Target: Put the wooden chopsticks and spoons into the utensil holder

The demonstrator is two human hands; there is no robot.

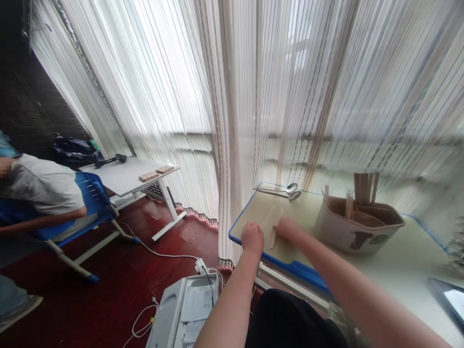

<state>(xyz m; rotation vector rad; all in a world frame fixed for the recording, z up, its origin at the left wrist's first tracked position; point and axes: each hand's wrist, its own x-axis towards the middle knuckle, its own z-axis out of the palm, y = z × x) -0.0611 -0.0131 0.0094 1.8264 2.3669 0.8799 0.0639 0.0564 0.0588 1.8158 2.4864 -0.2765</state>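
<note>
My left hand (pixel 253 237) is closed near the left front edge of the small table (pixel 308 208). Thin pale chopsticks (pixel 267 217) stick out from it toward the back, resting low over the tabletop. Just to the right, my right hand (pixel 287 228) is closed on more light wooden chopsticks (pixel 273 239), which lie slanted on the table. Its fingertips are partly hidden behind the hand. Behind both hands lie several metal spoons (pixel 292 188), their bowls pointing right. Right of my right hand stands a pale container (pixel 357 227) with flat wooden pieces (pixel 363 187) upright inside.
A dark-framed tablet (pixel 449 299) lies at the far right. Sheer curtains (pixel 239 121) hang behind the table. Below left is a grey cabinet (pixel 168 304) with papers and a power strip (pixel 200 266). Farther left, a person (pixel 49 186) sits on a blue chair beside a white desk (pixel 123 176).
</note>
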